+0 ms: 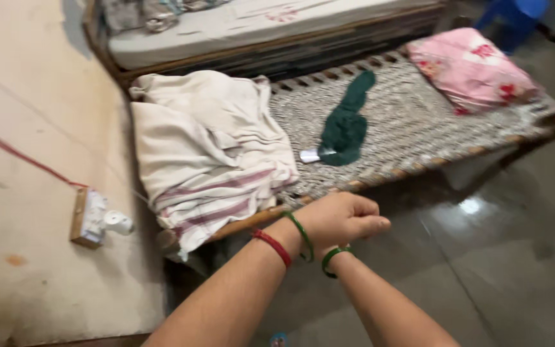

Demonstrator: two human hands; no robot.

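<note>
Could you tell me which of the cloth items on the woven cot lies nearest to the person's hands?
The cream blanket with reddish stripes, heaped at the cot's wall end just above the hands. The green cloth lies mid-cot; the pink pillow is farthest.

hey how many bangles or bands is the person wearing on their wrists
3. A red band and a green bangle sit on the left wrist; another green bangle circles the right wrist, partly hidden under the left hand. More could be hidden there.
</note>
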